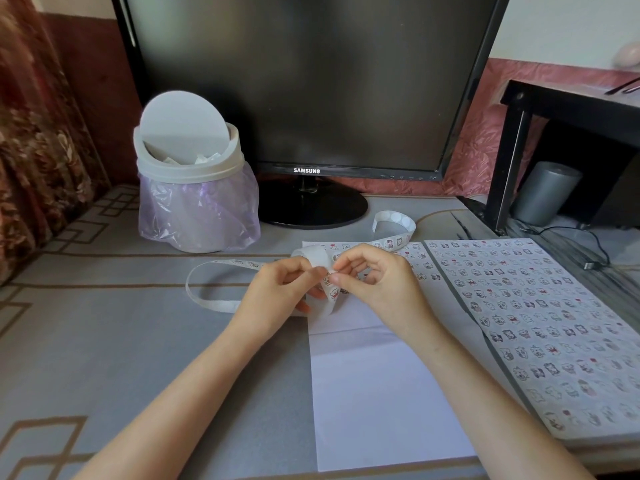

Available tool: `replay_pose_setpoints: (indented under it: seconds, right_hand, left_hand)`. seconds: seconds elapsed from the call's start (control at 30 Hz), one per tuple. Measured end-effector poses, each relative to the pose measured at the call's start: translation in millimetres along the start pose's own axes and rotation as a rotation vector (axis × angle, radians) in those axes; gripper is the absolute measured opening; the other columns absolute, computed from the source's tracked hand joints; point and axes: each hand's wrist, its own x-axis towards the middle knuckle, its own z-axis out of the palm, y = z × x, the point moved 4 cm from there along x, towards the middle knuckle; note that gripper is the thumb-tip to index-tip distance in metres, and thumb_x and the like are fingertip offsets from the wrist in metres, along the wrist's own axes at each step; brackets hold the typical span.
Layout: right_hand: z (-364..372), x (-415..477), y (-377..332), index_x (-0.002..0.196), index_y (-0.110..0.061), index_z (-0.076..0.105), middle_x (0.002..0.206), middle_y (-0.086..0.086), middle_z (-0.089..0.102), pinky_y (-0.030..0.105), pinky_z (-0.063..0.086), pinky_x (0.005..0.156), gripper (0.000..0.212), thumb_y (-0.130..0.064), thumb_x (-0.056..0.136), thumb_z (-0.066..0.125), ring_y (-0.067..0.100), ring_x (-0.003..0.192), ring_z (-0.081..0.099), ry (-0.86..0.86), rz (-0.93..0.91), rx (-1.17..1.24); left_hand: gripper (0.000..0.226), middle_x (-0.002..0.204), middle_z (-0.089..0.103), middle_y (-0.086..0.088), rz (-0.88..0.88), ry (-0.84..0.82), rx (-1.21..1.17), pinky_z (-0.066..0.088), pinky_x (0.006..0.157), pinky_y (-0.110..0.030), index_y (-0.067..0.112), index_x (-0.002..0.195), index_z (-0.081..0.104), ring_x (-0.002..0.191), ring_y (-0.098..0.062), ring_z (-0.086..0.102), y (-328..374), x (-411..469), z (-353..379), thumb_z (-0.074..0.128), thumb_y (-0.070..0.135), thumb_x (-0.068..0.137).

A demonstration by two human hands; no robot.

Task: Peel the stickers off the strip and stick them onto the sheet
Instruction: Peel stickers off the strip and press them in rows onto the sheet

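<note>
A long white sticker strip (393, 242) with small cartoon stickers curls across the desk, one end looping left, the other coiling toward the monitor. My left hand (277, 289) grips a folded part of the strip above the white sheet (381, 393). My right hand (377, 282) pinches at a sticker on that fold with thumb and forefinger. Whether the sticker is free of the strip is hidden by my fingers. The sheet lies in front of me and carries a few rows of stickers near its far edge.
A second sheet (540, 323) fully covered with stickers lies to the right. A white swing-lid bin (194, 174) with a purple liner stands at back left, a black monitor (311, 98) behind. A black side table (571, 109) and cables sit at far right.
</note>
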Motion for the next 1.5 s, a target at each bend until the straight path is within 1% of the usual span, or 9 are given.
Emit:
replay_pose_setpoints:
  seconds: [0.13, 0.5, 0.7, 0.93, 1.1, 1.23, 1.33, 1.4, 1.5]
  right_hand:
    - [0.4, -0.1, 0.4, 0.074, -0.018, 0.068, 0.07, -0.007, 0.066, 0.012, 0.042, 0.066, 0.016, -0.003, 0.076, 0.074, 0.007, 0.071, 0.059, -0.005, 0.015, -0.001]
    - [-1.1, 0.2, 1.7, 0.076, -0.02, 0.069, 0.072, -0.006, 0.067, 0.02, 0.046, 0.07, 0.016, -0.006, 0.075, 0.076, 0.012, 0.074, 0.061, 0.004, 0.033, -0.012]
    - [-1.2, -0.3, 1.0, 0.075, -0.019, 0.068, 0.072, -0.005, 0.067, 0.026, 0.049, 0.07, 0.016, -0.005, 0.075, 0.075, 0.019, 0.076, 0.062, 0.014, 0.02, -0.016]
    - [-0.2, 0.5, 1.8, 0.074, -0.017, 0.068, 0.071, -0.003, 0.066, 0.015, 0.042, 0.065, 0.014, -0.004, 0.075, 0.075, 0.012, 0.071, 0.059, -0.012, 0.009, -0.054]
    - [-0.8, -0.7, 4.2, 0.078, -0.014, 0.068, 0.072, -0.009, 0.063, 0.01, 0.035, 0.057, 0.008, -0.008, 0.077, 0.073, -0.001, 0.057, 0.052, -0.034, 0.037, -0.133]
    - [-0.6, -0.2, 9.1, 0.075, -0.021, 0.066, 0.083, -0.009, 0.061, 0.018, 0.034, 0.067, 0.011, -0.016, 0.077, 0.074, 0.007, 0.076, 0.056, -0.04, 0.006, -0.183]
    - [0.1, 0.1, 6.2, 0.076, -0.02, 0.066, 0.087, -0.008, 0.06, 0.016, 0.033, 0.073, 0.009, -0.017, 0.078, 0.074, 0.009, 0.089, 0.052, -0.064, -0.039, -0.214]
    - [-0.4, 0.1, 2.4, 0.077, -0.019, 0.066, 0.088, -0.007, 0.06, 0.012, 0.033, 0.075, 0.008, -0.016, 0.078, 0.073, 0.009, 0.091, 0.051, -0.08, -0.063, -0.208]
    - [-4.4, 1.0, -2.0, 0.076, -0.02, 0.065, 0.083, -0.008, 0.063, 0.011, 0.035, 0.067, 0.012, -0.011, 0.08, 0.072, 0.007, 0.08, 0.054, -0.085, 0.003, -0.042]
  left_hand:
    - [0.023, 0.078, 0.071, -0.011, 0.001, -0.005, 0.003, 0.053, 0.062, -0.025, 0.007, 0.074, 0.062, 0.068, -0.006, 0.063, 0.5, -1.0, 0.2, 0.058, 0.022, 0.092]
    - [0.021, 0.068, 0.068, 0.001, 0.019, -0.018, 0.003, 0.052, 0.059, -0.02, 0.011, 0.075, 0.066, 0.069, -0.004, 0.064, 1.3, -0.7, 0.1, 0.058, 0.021, 0.092]
    - [0.024, 0.073, 0.07, -0.004, 0.006, -0.006, 0.008, 0.052, 0.06, -0.02, 0.015, 0.069, 0.065, 0.071, -0.008, 0.064, 1.1, -0.4, 0.4, 0.059, 0.023, 0.092]
    - [0.021, 0.076, 0.071, -0.008, 0.02, -0.01, 0.027, 0.051, 0.059, -0.017, 0.006, 0.077, 0.067, 0.072, -0.008, 0.064, 1.6, -1.2, 0.9, 0.058, 0.02, 0.091]
    - [0.021, 0.073, 0.071, -0.005, 0.009, 0.003, 0.066, 0.053, 0.061, -0.021, 0.008, 0.075, 0.068, 0.069, -0.005, 0.063, -1.8, 0.5, 1.1, 0.06, 0.022, 0.09]
    - [0.023, 0.071, 0.07, -0.002, -0.004, -0.005, 0.033, 0.052, 0.059, -0.022, 0.012, 0.071, 0.067, 0.07, -0.006, 0.065, -4.1, 1.6, 0.8, 0.061, 0.023, 0.09]
    - [0.026, 0.072, 0.07, -0.002, -0.031, 0.004, -0.018, 0.052, 0.059, -0.022, 0.013, 0.069, 0.066, 0.07, -0.006, 0.066, -5.3, 2.1, -0.5, 0.059, 0.025, 0.091]
    - [0.027, 0.072, 0.071, -0.002, -0.057, 0.02, -0.043, 0.053, 0.058, -0.021, 0.014, 0.067, 0.065, 0.071, -0.007, 0.068, -6.2, 2.8, -2.0, 0.059, 0.024, 0.092]
    - [0.027, 0.08, 0.073, -0.007, -0.077, 0.036, -0.056, 0.055, 0.056, -0.021, 0.012, 0.067, 0.063, 0.072, -0.009, 0.069, -7.2, 3.7, -3.8, 0.058, 0.02, 0.092]
